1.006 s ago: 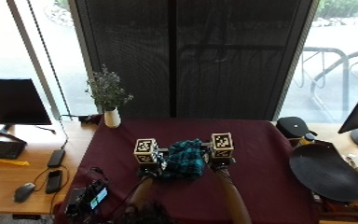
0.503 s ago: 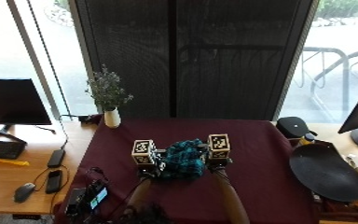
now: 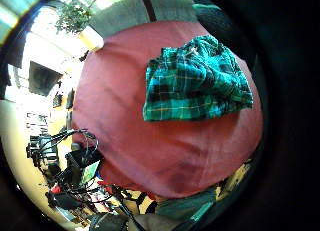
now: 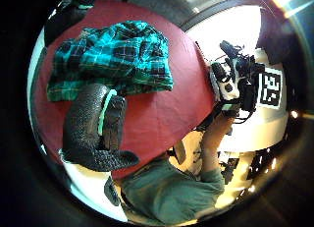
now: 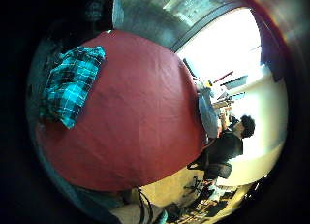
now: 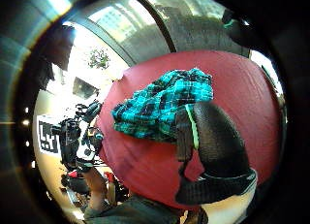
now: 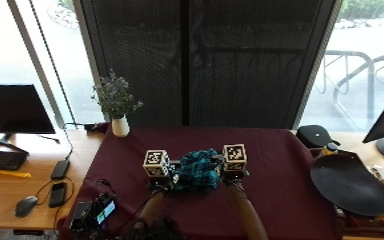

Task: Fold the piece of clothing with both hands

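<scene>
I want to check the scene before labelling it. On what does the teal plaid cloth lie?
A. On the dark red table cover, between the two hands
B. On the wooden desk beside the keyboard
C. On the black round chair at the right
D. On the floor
A: the outside view shows the cloth bunched on the red cover, between the left hand and the right hand.

White vase, black monitor
</scene>
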`<state>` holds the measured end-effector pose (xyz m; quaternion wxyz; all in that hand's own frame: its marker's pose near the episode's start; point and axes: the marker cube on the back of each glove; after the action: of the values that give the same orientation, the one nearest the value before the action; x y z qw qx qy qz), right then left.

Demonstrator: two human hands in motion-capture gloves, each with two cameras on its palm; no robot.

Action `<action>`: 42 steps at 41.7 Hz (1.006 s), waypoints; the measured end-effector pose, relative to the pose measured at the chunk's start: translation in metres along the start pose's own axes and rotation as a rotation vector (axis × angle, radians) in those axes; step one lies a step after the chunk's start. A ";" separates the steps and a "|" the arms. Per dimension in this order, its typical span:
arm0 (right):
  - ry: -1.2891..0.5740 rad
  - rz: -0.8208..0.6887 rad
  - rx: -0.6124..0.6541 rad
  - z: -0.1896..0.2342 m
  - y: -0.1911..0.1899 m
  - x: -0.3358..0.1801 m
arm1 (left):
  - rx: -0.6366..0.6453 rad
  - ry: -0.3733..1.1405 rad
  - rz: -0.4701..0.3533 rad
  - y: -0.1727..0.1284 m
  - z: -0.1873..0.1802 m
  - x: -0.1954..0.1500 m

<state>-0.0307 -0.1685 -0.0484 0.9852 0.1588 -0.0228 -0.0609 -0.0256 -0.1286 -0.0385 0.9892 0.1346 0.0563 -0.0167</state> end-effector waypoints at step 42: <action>-0.028 -0.001 -0.028 0.001 0.012 -0.010 | -0.071 0.044 -0.011 0.012 0.007 0.004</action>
<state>-0.0394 -0.1566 -0.0443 0.9869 0.1439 -0.0355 -0.0640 -0.0206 -0.1189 -0.0286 0.9917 0.0992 0.0794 -0.0170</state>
